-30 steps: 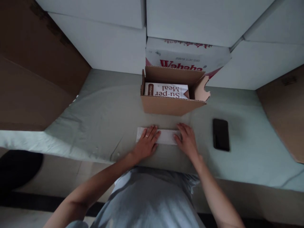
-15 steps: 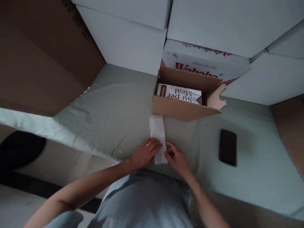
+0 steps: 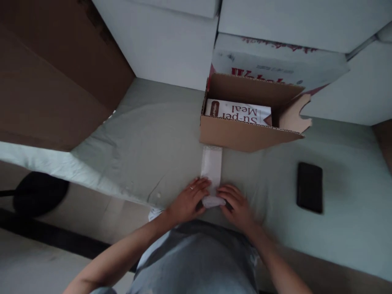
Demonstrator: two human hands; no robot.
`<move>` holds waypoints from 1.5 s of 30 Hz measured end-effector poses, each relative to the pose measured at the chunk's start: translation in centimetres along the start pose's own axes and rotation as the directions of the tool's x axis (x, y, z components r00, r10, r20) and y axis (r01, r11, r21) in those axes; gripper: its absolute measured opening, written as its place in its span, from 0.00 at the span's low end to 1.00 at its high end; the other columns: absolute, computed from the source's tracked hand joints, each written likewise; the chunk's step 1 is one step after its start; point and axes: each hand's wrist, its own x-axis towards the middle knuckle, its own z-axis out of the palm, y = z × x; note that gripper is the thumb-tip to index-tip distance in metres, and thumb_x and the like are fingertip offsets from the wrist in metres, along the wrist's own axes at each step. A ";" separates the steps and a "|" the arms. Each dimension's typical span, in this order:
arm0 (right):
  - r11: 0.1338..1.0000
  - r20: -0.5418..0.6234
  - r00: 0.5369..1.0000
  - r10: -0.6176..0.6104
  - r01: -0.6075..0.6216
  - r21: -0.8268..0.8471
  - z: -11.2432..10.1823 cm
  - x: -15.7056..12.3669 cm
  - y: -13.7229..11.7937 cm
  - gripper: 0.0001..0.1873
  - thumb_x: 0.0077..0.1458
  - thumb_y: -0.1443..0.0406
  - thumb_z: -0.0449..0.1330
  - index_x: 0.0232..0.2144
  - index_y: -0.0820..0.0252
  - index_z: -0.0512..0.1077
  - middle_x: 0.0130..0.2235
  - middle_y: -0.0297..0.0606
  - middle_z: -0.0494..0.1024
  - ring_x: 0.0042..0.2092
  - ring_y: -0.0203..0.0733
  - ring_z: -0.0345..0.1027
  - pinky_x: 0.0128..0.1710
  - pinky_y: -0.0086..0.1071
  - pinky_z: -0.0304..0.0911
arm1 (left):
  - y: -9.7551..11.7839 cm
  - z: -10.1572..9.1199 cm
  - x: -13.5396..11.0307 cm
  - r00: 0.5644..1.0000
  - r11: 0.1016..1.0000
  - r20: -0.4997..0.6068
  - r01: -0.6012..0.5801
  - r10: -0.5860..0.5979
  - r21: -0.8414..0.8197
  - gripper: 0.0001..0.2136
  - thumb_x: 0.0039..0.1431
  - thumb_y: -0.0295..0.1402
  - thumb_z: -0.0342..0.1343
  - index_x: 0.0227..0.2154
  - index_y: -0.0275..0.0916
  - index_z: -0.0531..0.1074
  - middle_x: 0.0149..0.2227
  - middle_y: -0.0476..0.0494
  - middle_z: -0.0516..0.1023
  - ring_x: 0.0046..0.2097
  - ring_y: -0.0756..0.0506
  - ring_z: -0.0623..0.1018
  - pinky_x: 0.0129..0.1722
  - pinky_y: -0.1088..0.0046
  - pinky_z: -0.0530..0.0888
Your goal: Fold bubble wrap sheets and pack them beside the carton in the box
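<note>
A flat, whitish, translucent strip (image 3: pixel 212 161), perhaps bubble wrap or a plastic sleeve, lies lengthwise on the cloth-covered surface (image 3: pixel 171 134). Its near end is turned up and curls over. My left hand (image 3: pixel 189 201), with a ring on one finger, grips the strip's left edge at that curled end. On the opposite edge, my right hand (image 3: pixel 237 206) has its fingers on top and thumb below, pinching the same fold. Just beyond the strip's far end stands an open brown cardboard box (image 3: pixel 248 136) holding a white carton (image 3: pixel 241 110) lettered "Su-per Meal".
To the right lies a black phone-like object (image 3: pixel 310 188). White boxes (image 3: pixel 165 45) are stacked along the back, with a red-lettered box (image 3: pixel 281 61) among them. A large brown carton (image 3: pixel 61 81) stands at the left. The surface's front edge runs close to my body.
The strip's near end, flat before, is now folded up and over. My right hand has moved from the strip's side to grip the near fold. The view has shifted slightly.
</note>
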 end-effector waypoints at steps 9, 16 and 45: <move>0.949 -0.186 0.931 0.314 -0.299 0.104 1.3 1.1 -0.5 0.15 0.59 0.61 0.53 0.49 0.54 0.67 0.39 0.41 0.76 0.41 0.43 0.71 0.41 0.39 0.69 | -0.1 -0.3 2.1 0.963 0.966 -0.175 0.170 -0.205 -0.194 0.08 0.61 0.33 0.50 0.38 0.38 0.72 0.38 0.40 0.75 0.47 0.42 0.72 0.49 0.58 0.70; 0.954 -0.240 0.925 0.294 -0.298 0.022 1.4 2.4 0.0 0.21 0.59 0.60 0.55 0.54 0.53 0.63 0.39 0.41 0.76 0.42 0.44 0.72 0.44 0.42 0.69 | -0.3 0.1 2.9 0.862 0.902 -0.275 0.375 -0.425 -0.215 0.12 0.59 0.31 0.51 0.45 0.37 0.67 0.40 0.40 0.74 0.42 0.45 0.73 0.42 0.65 0.72; 0.982 -0.115 0.979 0.168 -0.177 -0.072 -2.2 3.5 0.1 0.20 0.59 0.62 0.53 0.54 0.56 0.62 0.46 0.45 0.73 0.49 0.46 0.66 0.50 0.45 0.64 | 0.4 -0.9 3.7 0.903 0.873 -0.091 0.376 -0.421 -0.312 0.18 0.62 0.37 0.50 0.53 0.37 0.64 0.42 0.39 0.76 0.39 0.45 0.75 0.40 0.68 0.73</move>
